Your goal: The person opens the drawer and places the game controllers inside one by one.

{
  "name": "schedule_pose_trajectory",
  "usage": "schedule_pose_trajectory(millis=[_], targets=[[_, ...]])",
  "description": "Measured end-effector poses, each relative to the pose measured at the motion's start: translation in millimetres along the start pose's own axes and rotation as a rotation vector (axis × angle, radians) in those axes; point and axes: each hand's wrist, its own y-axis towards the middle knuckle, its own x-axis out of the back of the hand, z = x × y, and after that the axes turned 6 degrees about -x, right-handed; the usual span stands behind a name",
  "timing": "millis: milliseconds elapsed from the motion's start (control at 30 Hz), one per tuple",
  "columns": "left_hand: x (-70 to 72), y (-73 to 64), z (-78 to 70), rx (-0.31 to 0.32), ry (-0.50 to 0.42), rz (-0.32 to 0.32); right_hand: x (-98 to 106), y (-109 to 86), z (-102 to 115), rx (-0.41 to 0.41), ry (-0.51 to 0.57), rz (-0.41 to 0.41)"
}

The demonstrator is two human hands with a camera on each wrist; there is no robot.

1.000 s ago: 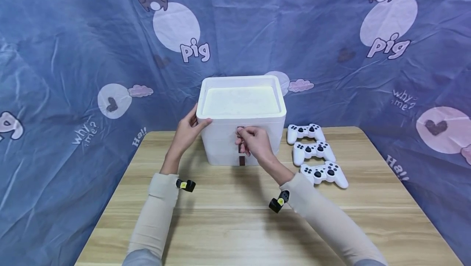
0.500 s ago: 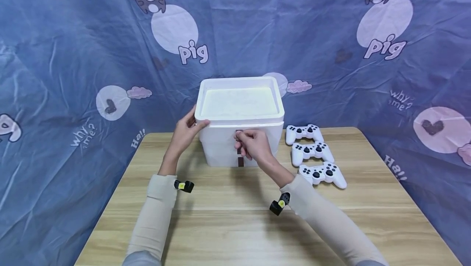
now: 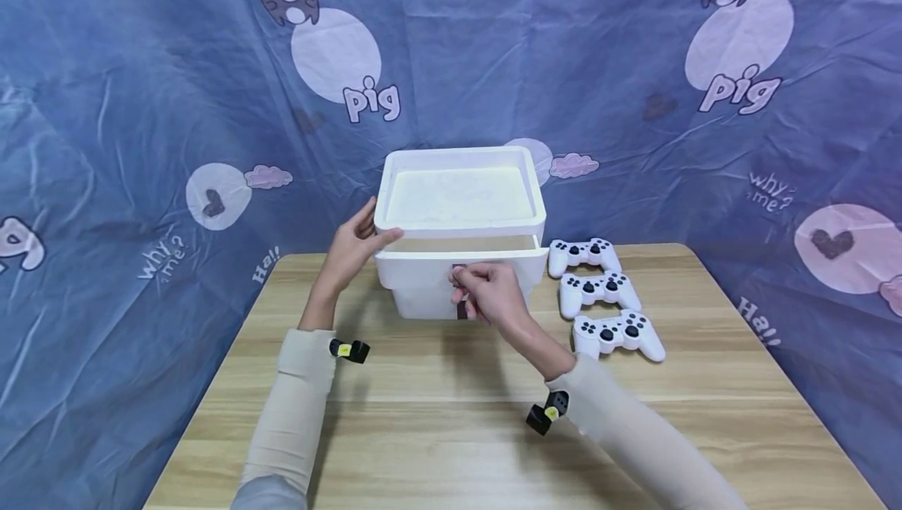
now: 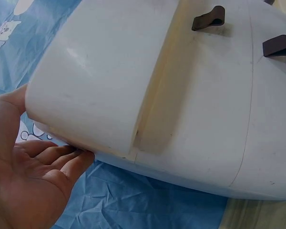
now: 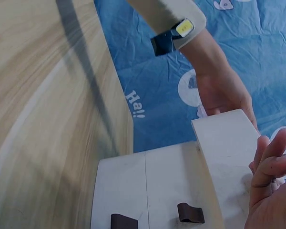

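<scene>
A white drawer box [image 3: 461, 189] with a tray-like top stands at the back of the table. Its top drawer [image 3: 416, 269] is pulled partway out, so a strip of its inside shows. My left hand [image 3: 350, 247] grips the box's upper left corner, thumb on the front rim and fingers along the side. With thumb and forefinger my right hand [image 3: 493, 291] pinches the dark pull tab on the top drawer; its fingers mostly hide the tab. Brown loop tabs [image 4: 209, 18] on the two lower drawers show in the left wrist view.
Three white game controllers [image 3: 600, 291] lie in a column on the wooden table [image 3: 423, 416], right of the box. A blue cloth [image 3: 451, 48] printed with pigs hangs behind the table and at both sides.
The top drawer has come out toward me, from closed to partway open, with my right hand moving back on its tab. My left hand has stayed on the box corner.
</scene>
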Motion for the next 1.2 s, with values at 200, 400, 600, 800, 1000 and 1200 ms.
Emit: schedule_pose_trajectory(millis=[200, 400, 600, 800, 1000, 1200], targets=[[0.1, 0.7, -0.2, -0.006, -0.005, -0.009, -0.8, -14.3, -1.6, -0.002, 0.002, 0.017], [0.5, 0.4, -1.9, 0.011, -0.003, -0.006, -1.0, -30.5, -5.1, -0.02, -0.009, 0.033], [-0.4, 1.0, -3.4, 0.03, -0.016, -0.002, -1.3, -43.4, -7.1, -0.015, -0.014, 0.04], [-0.5, 1.8, -0.8, 0.04, -0.021, 0.0, -0.4, -54.1, -8.2, -0.005, -0.039, 0.049], [0.2, 1.1, 0.0, 0.018, -0.018, 0.001, 1.4, -65.9, -8.1, -0.007, -0.062, 0.081], [0.3, 0.8, -0.3, 0.008, -0.034, 0.0, 2.9, -76.3, -7.8, -0.016, -0.064, 0.117]])
